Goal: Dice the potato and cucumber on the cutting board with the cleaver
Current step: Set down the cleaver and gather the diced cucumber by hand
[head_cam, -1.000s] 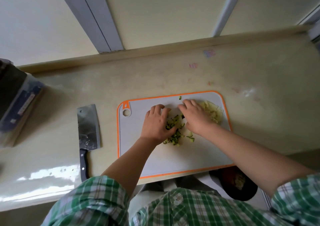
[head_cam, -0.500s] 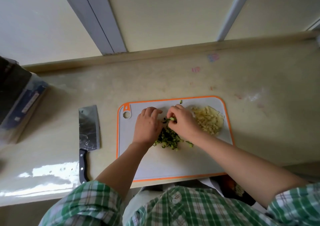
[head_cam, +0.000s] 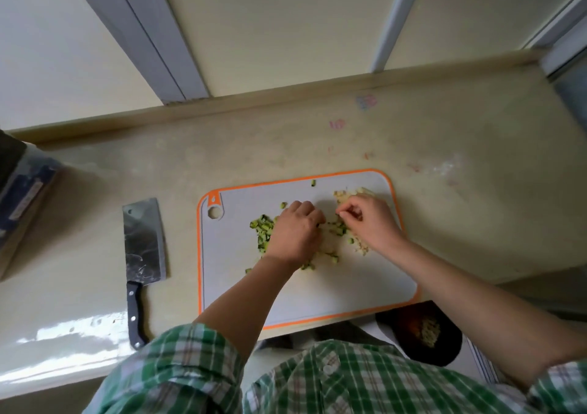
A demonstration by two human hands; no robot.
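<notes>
Cucumber dice (head_cam: 263, 228) are lying in a loose green heap on the cutting board (head_cam: 241, 286), which is sitting at the front edge of the worktop (head_cam: 286, 147), right of its middle. Potato dice (head_cam: 344, 195) are lying pale and crumbly just beside them, and the two kinds are mixing between my hands.

I am judging these bits light, wet, slippery and soft, so raking them with cupped fingers is suiting them better than picking singly. My left hand (head_cam: 297, 232) is resting on the green heap with its fingers bent under; whether its grip is grasping anything I cannot tell. My right hand (head_cam: 370, 226) is drawing its fingertips (head_cam: 341, 213) together as if pinching, but any piece between them is too small to see.

The cleaver (head_cam: 143, 239), broad smeared steel, is lying flat toward the worktop's left edge, well apart from both hands. I am guessing it heavy, so its black riveted handle (head_cam: 135, 312), pointing at the front edge, is the place to hold. The board is looking smooth and grey, rimmed in orange.
</notes>
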